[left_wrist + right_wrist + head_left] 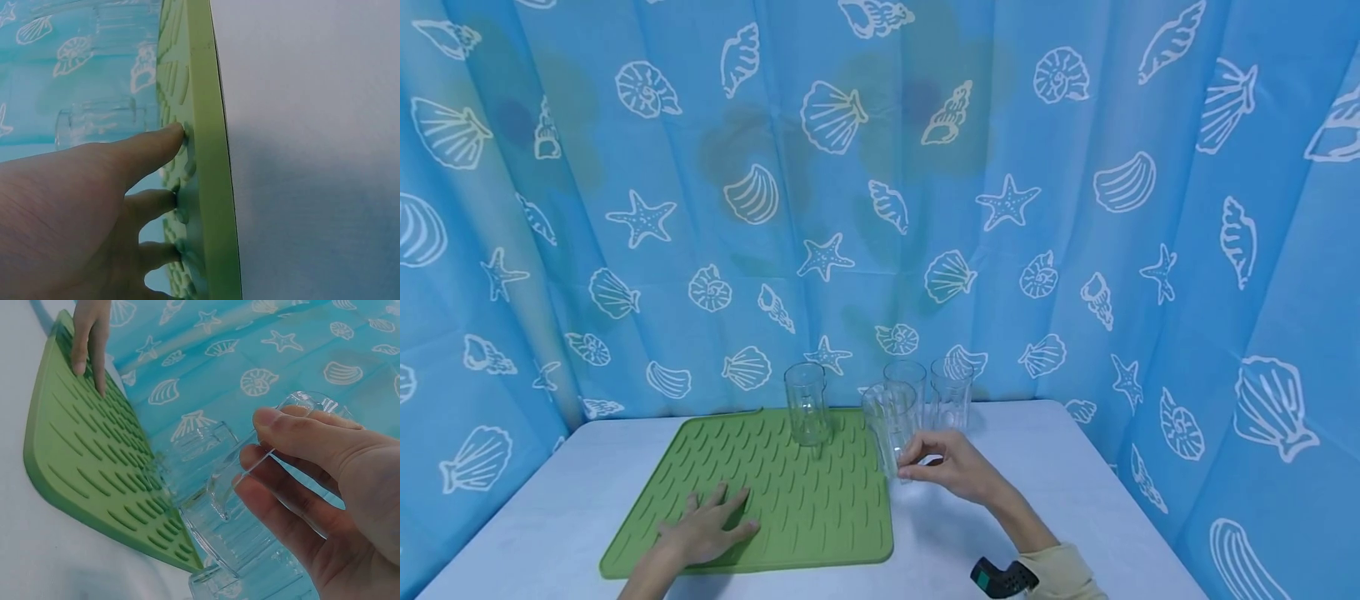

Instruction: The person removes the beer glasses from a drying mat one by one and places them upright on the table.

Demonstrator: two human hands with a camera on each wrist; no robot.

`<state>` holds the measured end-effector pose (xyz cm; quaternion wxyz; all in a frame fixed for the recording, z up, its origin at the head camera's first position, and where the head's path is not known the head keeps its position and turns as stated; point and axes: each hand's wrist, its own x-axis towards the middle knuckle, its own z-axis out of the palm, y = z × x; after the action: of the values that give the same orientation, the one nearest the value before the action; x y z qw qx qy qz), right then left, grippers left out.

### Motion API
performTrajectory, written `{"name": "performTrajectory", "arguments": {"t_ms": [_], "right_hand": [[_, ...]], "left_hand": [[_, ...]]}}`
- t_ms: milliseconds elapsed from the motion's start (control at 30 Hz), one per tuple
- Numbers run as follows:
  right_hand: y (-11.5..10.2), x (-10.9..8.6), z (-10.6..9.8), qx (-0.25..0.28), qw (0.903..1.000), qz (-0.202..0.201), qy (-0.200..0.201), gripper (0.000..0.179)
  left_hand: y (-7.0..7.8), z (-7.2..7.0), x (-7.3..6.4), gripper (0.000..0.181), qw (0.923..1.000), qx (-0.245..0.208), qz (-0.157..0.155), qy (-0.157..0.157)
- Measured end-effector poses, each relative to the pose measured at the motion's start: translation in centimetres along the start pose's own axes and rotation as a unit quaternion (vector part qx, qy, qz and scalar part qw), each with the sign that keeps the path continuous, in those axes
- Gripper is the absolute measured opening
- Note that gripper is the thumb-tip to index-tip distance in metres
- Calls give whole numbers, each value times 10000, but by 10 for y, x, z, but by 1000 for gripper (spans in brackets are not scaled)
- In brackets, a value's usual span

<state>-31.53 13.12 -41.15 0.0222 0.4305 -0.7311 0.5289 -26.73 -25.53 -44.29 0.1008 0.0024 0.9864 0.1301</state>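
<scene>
My right hand point(953, 468) pinches the lower part of a clear drinking glass point(886, 423) between thumb and fingertips, just beyond the right edge of a green ridged mat point(820, 517). The frames do not settle whether this glass touches the table. In the right wrist view, the thumb point(281, 428) lies along the see-through wall, with fingers on the other side. My left hand point(700, 533) rests with spread fingers on the mat's near left part; the left wrist view shows its fingertips touching the ridges. Another glass point(807, 404) stands upright on the mat's far side.
Two more clear glasses, one behind the held glass point(905, 371) and one to its right point(952, 396), stand near the table's back edge. They partly overlap in sight. A white-covered table point(1022, 467) lies under everything, with a blue shell-patterned curtain point(865, 208) around it.
</scene>
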Motion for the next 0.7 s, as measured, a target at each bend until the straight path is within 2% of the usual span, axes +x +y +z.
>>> {"name": "performTrajectory", "arguments": {"t_ms": [333,700], "right_hand": [[6,-1,-4,201,9997,104,23,5],[10,-3,-9,535,9984,173,-117,9]], "left_hand": [[1,-4,-3,83,9999,-33,61,-99],[-4,0,1,86,9999,27,108,-98]]}}
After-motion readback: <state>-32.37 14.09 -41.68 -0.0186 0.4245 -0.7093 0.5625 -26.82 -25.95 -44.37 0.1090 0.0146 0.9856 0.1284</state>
